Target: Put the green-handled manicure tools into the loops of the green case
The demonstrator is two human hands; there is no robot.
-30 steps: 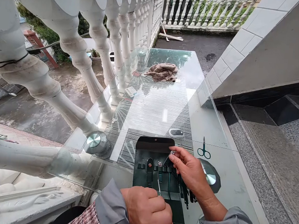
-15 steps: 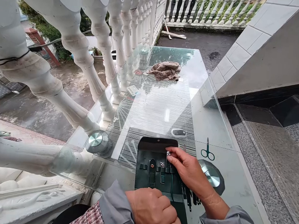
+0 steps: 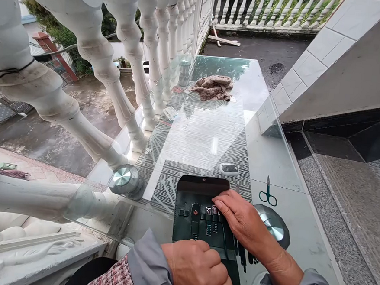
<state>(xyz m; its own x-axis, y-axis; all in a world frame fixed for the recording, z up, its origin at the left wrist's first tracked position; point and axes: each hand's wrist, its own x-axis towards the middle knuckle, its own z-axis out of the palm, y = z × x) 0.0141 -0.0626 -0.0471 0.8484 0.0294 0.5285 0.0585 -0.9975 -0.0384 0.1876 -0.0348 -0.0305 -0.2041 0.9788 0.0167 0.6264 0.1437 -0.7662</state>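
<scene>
An unfolded dark green manicure case (image 3: 183,235) rests on the near end of the glass table. Slotted into its loops are a dark leather-like piece with a round stud (image 3: 195,221) and a small nail clipper (image 3: 208,222). Beside them, my right hand (image 3: 240,217) pinches the top of a second nail clipper (image 3: 215,222), whose body sits in a loop. My left hand (image 3: 201,267) is closed over the lower part of the case; its fingertips are hidden. Several slim dark tools (image 3: 242,254) lie partly under my right forearm.
Green-handled scissors (image 3: 268,195) lie right of the case, near a round metal table fitting (image 3: 273,226). Beyond it sit a grey-white oval gadget (image 3: 229,169) and a crumpled brown cloth (image 3: 213,87). White balusters (image 3: 127,55) line the left; stone steps (image 3: 345,192) rise at right.
The right-hand clipper has moved down into its loop, level with its neighbour, with my right fingers at its top. My left hand stays over the case. The view has shifted slightly.
</scene>
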